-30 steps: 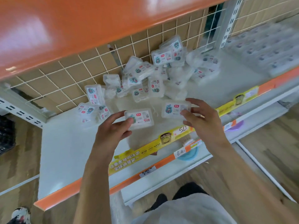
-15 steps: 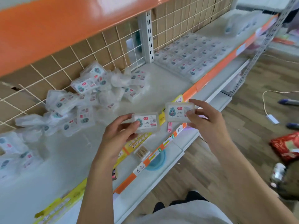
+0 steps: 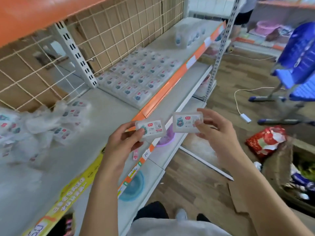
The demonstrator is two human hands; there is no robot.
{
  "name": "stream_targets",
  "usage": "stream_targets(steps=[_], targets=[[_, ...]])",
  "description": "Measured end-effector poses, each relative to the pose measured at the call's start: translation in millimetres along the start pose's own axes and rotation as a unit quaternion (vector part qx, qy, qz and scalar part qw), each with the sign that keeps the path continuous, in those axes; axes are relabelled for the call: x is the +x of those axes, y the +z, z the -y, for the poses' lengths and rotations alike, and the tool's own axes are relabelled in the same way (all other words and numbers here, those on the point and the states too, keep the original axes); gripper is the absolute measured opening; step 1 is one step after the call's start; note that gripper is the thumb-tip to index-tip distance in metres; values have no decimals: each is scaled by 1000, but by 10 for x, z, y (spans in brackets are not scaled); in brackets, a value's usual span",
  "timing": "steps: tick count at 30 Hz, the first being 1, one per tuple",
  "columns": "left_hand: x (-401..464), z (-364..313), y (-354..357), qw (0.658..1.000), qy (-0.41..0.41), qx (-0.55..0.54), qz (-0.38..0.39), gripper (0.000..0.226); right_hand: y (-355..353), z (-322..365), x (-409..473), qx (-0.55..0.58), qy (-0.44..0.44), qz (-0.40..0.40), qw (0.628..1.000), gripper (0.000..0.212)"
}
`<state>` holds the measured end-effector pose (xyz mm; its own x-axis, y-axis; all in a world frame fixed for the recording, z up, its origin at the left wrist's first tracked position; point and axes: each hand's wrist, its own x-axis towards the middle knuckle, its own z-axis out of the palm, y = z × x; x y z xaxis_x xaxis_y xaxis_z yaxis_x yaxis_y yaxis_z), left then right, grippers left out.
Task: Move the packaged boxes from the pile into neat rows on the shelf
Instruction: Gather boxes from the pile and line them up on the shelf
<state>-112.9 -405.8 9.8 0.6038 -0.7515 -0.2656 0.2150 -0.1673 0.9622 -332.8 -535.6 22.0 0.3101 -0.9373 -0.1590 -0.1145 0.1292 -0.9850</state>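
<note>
My left hand (image 3: 121, 143) pinches a small clear packaged box (image 3: 151, 127) with a white label, held in the air in front of the shelf edge. My right hand (image 3: 215, 129) pinches a second box of the same kind (image 3: 185, 122) just to its right. The blurred pile of wrapped boxes (image 3: 42, 123) lies on the grey shelf (image 3: 95, 150) at the far left. On the adjoining shelf section to the right, several boxes lie flat in neat rows (image 3: 136, 75).
An orange shelf (image 3: 42, 12) hangs overhead and a white upright post (image 3: 76, 55) divides the two sections. Lower shelves hold plastic bowls (image 3: 134, 186). On the wooden floor lie a red bag (image 3: 265, 140), a cable and a cardboard box (image 3: 289, 176). A blue rack (image 3: 296, 62) stands right.
Both hands lifted their boxes off the shelf beside the pile and carried them right. The view swung right too, so the pile slid to the left edge and the rows came into view.
</note>
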Motion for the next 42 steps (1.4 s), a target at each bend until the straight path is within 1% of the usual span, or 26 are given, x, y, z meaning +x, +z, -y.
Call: stream_targets(steps=[7, 11, 14, 18, 22, 26, 33, 36, 40, 42], targets=[[574, -137, 504, 1000, -1, 10, 22, 27, -291, -33, 546, 14, 15, -21, 1000, 34], [1002, -245, 706, 1000, 3, 1, 22, 25, -332, 65, 992, 23, 6, -20, 1000, 33], [1360, -363, 822, 1000, 1, -14, 20, 28, -308, 126, 1369, 23, 3, -18, 1000, 33], [1803, -543, 941, 999, 30, 9, 11, 24, -221, 248, 1869, 30, 2, -13, 999, 33], [2171, -681, 994, 999, 27, 22, 6, 28, -101, 360, 2291, 44, 6, -6, 999, 34], [2413, -764, 987, 999, 24, 40, -9, 29, 18, 403, 2661, 43, 10, 21, 999, 35], [2728, -860, 1058, 998, 13, 20, -65, 32, 160, 489, 3328, 34, 9, 85, 996, 34], [2872, -867, 1159, 995, 13, 5, -102, 28, 180, 540, 3685, 14, 7, 120, 993, 34], [3077, -843, 1462, 982, 25, -34, -182, 18, 126, 631, 4222, -22, -11, 186, 982, 35], [3153, -819, 1640, 975, 28, -48, -217, 18, 74, 690, 4509, -35, -22, 220, 975, 35]])
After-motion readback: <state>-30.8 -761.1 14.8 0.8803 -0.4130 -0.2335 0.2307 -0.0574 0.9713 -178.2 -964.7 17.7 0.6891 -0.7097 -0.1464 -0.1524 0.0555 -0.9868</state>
